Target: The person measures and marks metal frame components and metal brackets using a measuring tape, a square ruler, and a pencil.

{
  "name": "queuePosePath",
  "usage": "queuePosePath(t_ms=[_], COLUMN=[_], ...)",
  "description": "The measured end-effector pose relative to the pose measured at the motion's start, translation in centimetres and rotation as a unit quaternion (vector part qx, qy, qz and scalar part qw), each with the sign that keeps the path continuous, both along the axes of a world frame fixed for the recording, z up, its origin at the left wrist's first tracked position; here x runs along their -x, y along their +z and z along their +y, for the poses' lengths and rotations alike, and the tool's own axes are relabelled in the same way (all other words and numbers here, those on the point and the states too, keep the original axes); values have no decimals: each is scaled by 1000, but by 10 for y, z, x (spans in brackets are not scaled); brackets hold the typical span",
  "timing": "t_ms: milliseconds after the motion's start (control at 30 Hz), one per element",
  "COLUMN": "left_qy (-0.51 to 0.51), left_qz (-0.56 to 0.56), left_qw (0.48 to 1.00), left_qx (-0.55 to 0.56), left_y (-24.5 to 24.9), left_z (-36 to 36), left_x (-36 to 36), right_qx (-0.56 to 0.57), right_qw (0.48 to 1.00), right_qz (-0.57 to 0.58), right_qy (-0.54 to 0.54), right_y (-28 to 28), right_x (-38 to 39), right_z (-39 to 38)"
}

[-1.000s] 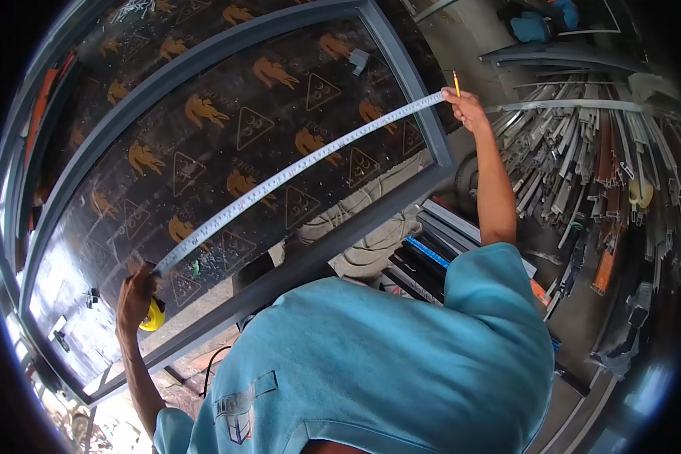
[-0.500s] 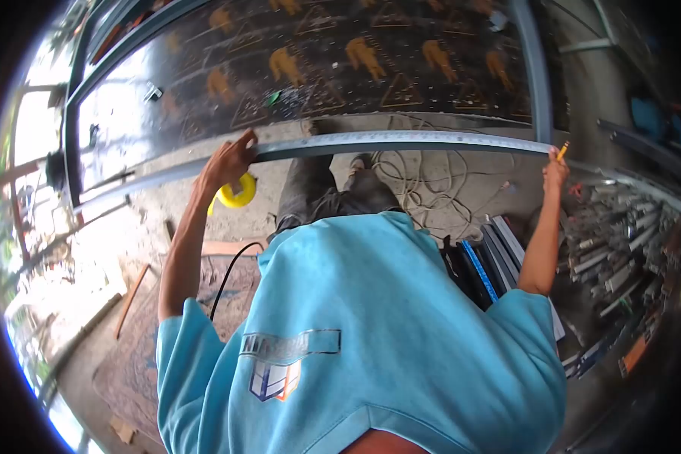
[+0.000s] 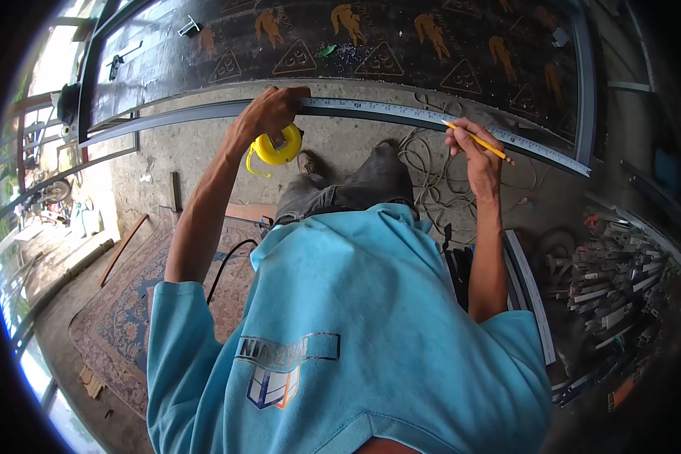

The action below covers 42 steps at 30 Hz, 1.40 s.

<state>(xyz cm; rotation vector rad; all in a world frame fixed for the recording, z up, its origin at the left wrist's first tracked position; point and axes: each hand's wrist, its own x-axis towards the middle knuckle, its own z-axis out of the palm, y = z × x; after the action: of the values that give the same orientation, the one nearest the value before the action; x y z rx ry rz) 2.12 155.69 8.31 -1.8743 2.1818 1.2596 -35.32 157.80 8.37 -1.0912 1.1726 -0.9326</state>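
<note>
A long grey metal bar [image 3: 178,121] runs across in front of me, part of a frame. Along its right half lies the marked blade [image 3: 371,109] of a tape measure, out to the bar's right corner. My left hand [image 3: 272,112] is closed over the bar and the blade, with the yellow tape measure case [image 3: 278,148] hanging just below it. Pinched in my right hand [image 3: 478,166] is a yellow pencil [image 3: 487,144]. Its tip points left and meets the blade's near edge, or nearly so; contact is too small to tell.
Beyond the bar lies a dark printed board [image 3: 310,45] with small metal pieces on it. Loose cable [image 3: 424,170] coils on the floor. Metal offcuts [image 3: 620,280] are piled at right, and a patterned rug [image 3: 121,325] lies at left.
My right hand has moved left from the bar's right corner to partway along the blade, bringing the pencil tip to it. My left hand remains on the bar with the tape measure.
</note>
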Motion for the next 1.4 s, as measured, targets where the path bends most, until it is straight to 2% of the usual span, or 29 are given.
queuePosePath(t_ms=[67,100,167,267,367,433,667,900,1000,1067,1200,1267,1400], left_qy=[6,-1,-7,-42,-19,-45,-33,-36,-116,-54,-75,-39,-29], left_qz=[-45,-25,-31,-13,-8,-9,-31,-30,-9,-26,-19,-15,-12], left_qw=[999,999,999,999,1000,999,999,999,990,998,997,999,999], left_qx=[-17,-26,-19,15,-1,15,-16,-21,82,11,19,4,-6], left_y=[6,3,-1,2,-10,-13,-4,-12,-18,-13,-9,-13,-11], left_z=[3,2,1,2,-2,-1,-4,-3,-3,-3,-2,-1,-2], left_x=[5,3,1,-1,-9,-9,-3,-6,-10,-6,-5,-5,-4], right_qx=[13,12,84,87,94,94,82,96,121,129,131,140,165], right_qw=[999,999,993,994,993,993,995,992,989,989,982,978,971], right_qz=[-27,-27,9,-15,12,21,4,47,48,42,105,132,170], right_qy=[20,21,81,65,70,70,50,72,73,63,85,86,43], right_y=[-3,-3,-3,-2,-9,-10,-22,-23,-22,-24,-35,-36,-31], right_x=[-28,-35,-44,-57,-68,-74,-84,-90,-101,-102,-102,-103,-109], right_z=[-5,-12,-11,-9,-7,-6,-12,-11,-11,-9,-9,-8,-5])
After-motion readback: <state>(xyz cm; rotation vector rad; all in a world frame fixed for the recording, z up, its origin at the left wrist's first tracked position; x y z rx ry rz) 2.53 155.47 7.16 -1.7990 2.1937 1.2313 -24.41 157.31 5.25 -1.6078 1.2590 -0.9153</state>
